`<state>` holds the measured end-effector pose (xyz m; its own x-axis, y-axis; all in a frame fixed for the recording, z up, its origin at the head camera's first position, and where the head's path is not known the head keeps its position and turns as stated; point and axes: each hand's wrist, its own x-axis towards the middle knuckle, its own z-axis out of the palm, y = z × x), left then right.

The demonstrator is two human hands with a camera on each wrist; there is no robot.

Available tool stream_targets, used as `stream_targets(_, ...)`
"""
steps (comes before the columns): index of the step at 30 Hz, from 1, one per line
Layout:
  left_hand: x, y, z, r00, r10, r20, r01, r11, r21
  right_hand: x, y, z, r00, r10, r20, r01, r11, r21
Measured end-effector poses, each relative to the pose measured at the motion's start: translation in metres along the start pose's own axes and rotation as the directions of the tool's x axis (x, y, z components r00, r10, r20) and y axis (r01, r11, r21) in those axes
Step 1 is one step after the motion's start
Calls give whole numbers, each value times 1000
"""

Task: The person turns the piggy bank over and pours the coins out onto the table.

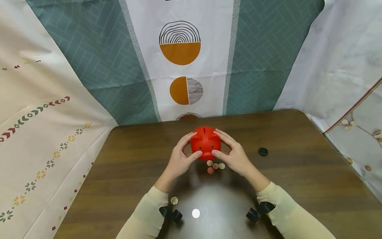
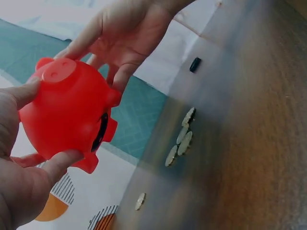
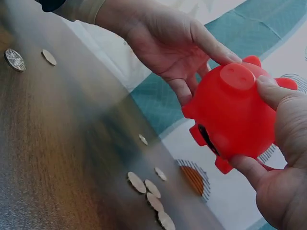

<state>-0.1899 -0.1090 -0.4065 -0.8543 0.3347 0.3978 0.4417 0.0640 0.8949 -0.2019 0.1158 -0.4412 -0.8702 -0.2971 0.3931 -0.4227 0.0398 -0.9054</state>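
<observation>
A red piggy bank [image 1: 206, 142] is held upright between two hands, its coin slot on top and its snout facing me. My left hand [image 1: 179, 162] grips its left side, thumb near the snout. The right hand [image 1: 238, 161] grips the opposite side in the same way. Both wrist views show the bank raised above the table, with a dark round opening [image 2: 100, 132] in its underside. Several coins [image 1: 210, 170] lie in a small cluster on the table just in front of it. A black round plug [image 1: 263, 151] lies to the right, apart from both hands.
Nearer me on the brown wooden table [image 1: 128, 172] lie a gold-coloured coin [image 1: 174, 200] by the left forearm and a bright silvery coin [image 1: 195, 213]. A patterned cloth [image 1: 104, 66] hangs behind the table's far edge. More cloth hangs at both sides.
</observation>
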Motion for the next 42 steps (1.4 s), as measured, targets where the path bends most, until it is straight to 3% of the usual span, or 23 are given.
stream_targets(2, 0, -2, 0, 999, -41, -1, 41, 999, 4, 0, 3, 0, 999, 35, -9, -35, 999, -21)
stream_targets(6, 2, 0, 2, 985, -172, -3, 172, 984, 53, 1, 2, 0, 981, 196, -3, -196, 981, -1)
stream_targets(7, 2, 2, 3, 985, -174, -7, 174, 982, 67, 2, 0, 0, 978, 207, -11, -207, 978, -10)
stream_targets(8, 1, 4, 4, 989, -146, -18, 147, 986, 84, 1, -2, 1, 982, 186, -21, -187, 982, -12)
stream_targets(10, -3, 8, 7, 999, -3, -35, 6, 995, 95, -1, -7, 3, 999, 37, -40, -37, 999, -13)
stream_targets(12, -5, 13, 9, 986, 156, -56, -148, 981, 126, -3, -15, 4, 989, -131, -64, 128, 990, -60)
stream_targets(13, -5, 14, 10, 980, 189, -58, -181, 976, 123, -3, -16, 4, 982, -176, -73, 169, 980, -101)
stream_targets(15, -3, 16, 9, 992, 115, -48, -109, 989, 103, -4, -16, 2, 991, -118, -58, 114, 991, -72)
stream_targets(17, -1, 16, 8, 997, -72, -23, 74, 994, 84, -5, -13, 2, 997, 71, -31, -71, 997, -27)
stream_targets(19, 1, 13, 6, 968, -251, 5, 250, 964, 86, -6, -4, 2, 969, 246, -7, -246, 969, 10)
stream_targets(20, 0, 12, 5, 952, -305, 16, 303, 948, 95, -7, -2, 3, 953, 302, 4, -302, 952, 45)
stream_targets(23, -2, 9, 5, 936, -350, 37, 345, 933, 103, -9, 1, 5, 935, 355, 15, -355, 931, 83)
stream_targets(25, -4, 6, 6, 935, -353, 37, 350, 934, 74, -10, 0, 5, 933, 360, 15, -359, 928, 96)
stream_targets(27, -5, 3, 8, 957, -289, 17, 287, 956, 65, -10, -1, 5, 958, 287, -11, -286, 956, 62)
stream_targets(29, -7, -1, 9, 991, -132, -12, 132, 988, 80, -10, -6, 6, 994, 99, -49, -99, 995, 3)
stream_targets(30, -7, -2, 10, 999, -29, -27, 32, 995, 98, -10, -8, 6, 997, -24, -71, 21, 999, -30)
stream_targets(32, -7, -3, 10, 988, 142, -55, -133, 980, 148, -9, -13, 6, 967, -229, -108, 219, 971, -97)
stream_targets(33, -6, -4, 10, 978, 200, -58, -189, 969, 160, -7, -14, 6, 950, -288, -116, 274, 953, -128)
stream_targets(34, -5, -4, 9, 974, 219, -60, -207, 965, 164, -6, -15, 5, 950, -292, -112, 280, 953, -114)
stream_targets(35, -4, -2, 9, 976, 211, -57, -200, 968, 153, -5, -15, 4, 957, -271, -104, 259, 959, -115)
stream_targets(38, -4, 2, 7, 997, 59, -40, -53, 987, 149, -3, -8, 3, 996, -50, -68, 43, 994, -100)
stream_targets(42, -9, 5, 6, 990, -142, 3, 139, 975, 174, -8, 1, 5, 983, 182, -28, -184, 981, -65)
